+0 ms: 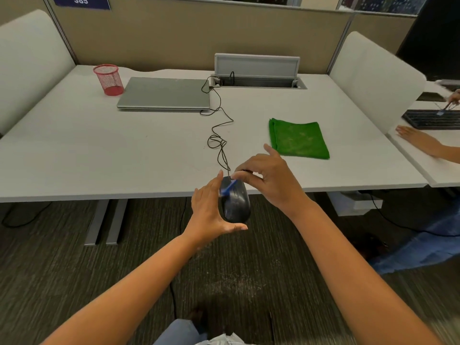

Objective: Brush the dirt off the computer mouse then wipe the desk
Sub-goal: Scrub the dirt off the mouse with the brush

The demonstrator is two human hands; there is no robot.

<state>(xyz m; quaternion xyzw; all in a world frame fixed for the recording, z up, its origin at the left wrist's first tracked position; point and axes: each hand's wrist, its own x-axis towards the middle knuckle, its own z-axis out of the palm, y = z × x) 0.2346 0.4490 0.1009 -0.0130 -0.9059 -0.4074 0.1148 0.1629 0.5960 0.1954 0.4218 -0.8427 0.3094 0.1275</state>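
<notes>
Spanning most of the view, the white desk (74, 150) has its near edge running just behind the hands, with bare surface across its left half and a clear strip along the front. At 11 o'clock from the hands lies a closed grey laptop (164, 93), and at 1 o'clock a folded green cloth (298, 139) lies flat, well back from the front edge. A cable hatch (257, 82) stands open at 12 o'clock against the partition, with a wire leading down into it. At the far left, a red mesh pen cup (109, 79) stands upright just beside the laptop; nothing shows inside it. The black computer mouse (235, 202) is lifted off the desk, at the front edge and partly over the carpet, its cord (219, 135) looping back toward the laptop. The left hand (211, 212) cradles the mouse, fingers along its left side and thumb under its rear. The right hand (271, 183) pinches a small blue brush (229, 188), its tip resting on the front of the mouse.
</notes>
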